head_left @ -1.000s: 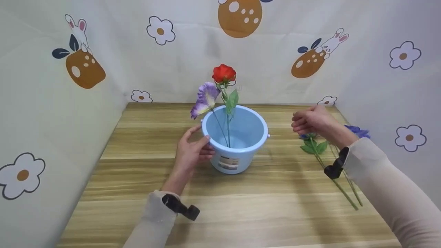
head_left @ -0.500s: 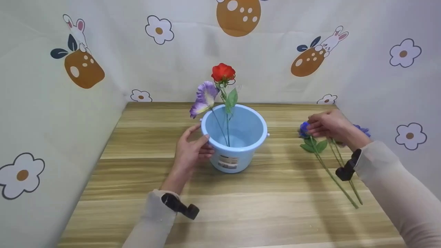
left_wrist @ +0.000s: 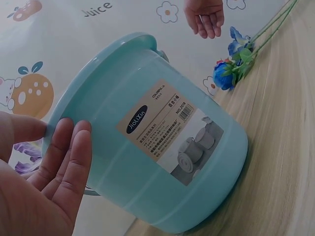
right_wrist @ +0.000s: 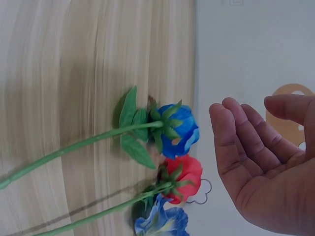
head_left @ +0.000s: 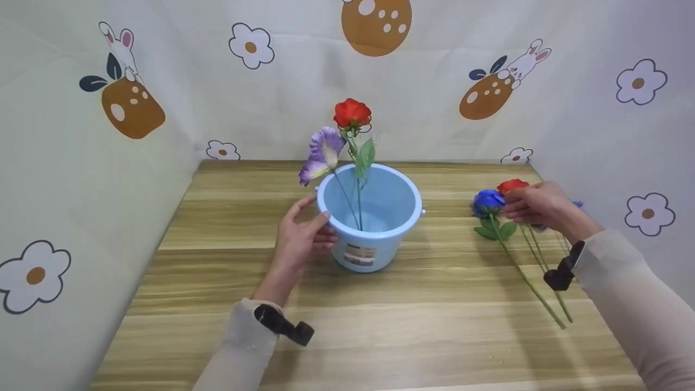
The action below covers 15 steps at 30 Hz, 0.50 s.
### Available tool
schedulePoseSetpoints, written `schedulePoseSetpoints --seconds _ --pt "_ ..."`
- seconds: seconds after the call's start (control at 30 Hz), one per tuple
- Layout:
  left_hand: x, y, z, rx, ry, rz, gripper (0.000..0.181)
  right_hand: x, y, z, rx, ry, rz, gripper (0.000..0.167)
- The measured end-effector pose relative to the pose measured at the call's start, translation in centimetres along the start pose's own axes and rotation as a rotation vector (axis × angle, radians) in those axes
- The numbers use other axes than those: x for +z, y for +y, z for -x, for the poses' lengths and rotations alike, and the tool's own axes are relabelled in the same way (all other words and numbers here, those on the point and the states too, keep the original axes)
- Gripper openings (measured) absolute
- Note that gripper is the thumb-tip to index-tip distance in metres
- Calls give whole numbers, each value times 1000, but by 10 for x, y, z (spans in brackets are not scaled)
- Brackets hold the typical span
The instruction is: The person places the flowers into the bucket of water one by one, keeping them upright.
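Note:
A light blue bucket [head_left: 360, 253] stands upright, with a red rose [head_left: 352, 113] and a purple flower [head_left: 323, 155] leaning inside it. My left hand [head_left: 297, 236] holds its left rim, thumb and fingers at the edge, as the left wrist view also shows for the hand [left_wrist: 47, 172] and bucket [left_wrist: 113, 162]. Over the flowers at the right hovers my right hand [head_left: 548, 206], fingers loosely bent and holding nothing. A blue rose [head_left: 487, 202] and another red rose [head_left: 512, 186] lie beside it. The right wrist view shows the hand [right_wrist: 266, 167] apart from the blue rose [right_wrist: 179, 130].
A blue flower [right_wrist: 165, 219] lies beside the red rose, partly behind my right hand in the head view. Green stems [head_left: 529, 282] run toward the front right of the wooden table [head_left: 380, 336]. Patterned cloth walls [head_left: 293, 98] stand at the back and sides.
My right hand has moved right and slightly down across the flowers, uncovering the blue rose and the red rose. My left hand has stayed at the bucket's rim.

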<state>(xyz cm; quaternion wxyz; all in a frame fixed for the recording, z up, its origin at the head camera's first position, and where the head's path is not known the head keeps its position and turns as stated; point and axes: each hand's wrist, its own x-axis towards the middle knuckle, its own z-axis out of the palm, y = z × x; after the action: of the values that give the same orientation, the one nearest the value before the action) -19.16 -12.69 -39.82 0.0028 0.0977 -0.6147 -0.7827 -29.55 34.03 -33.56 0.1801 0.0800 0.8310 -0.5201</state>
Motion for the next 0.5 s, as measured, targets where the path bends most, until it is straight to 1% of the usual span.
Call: schedulePoseSetpoints --seconds 0.2,0.5 --pt "0 1 0 5 1 3 56 -9 11 1 14 25 22 29" --pt "1 0 -1 -3 2 13 55 -11 29 0 34 41 16 22"
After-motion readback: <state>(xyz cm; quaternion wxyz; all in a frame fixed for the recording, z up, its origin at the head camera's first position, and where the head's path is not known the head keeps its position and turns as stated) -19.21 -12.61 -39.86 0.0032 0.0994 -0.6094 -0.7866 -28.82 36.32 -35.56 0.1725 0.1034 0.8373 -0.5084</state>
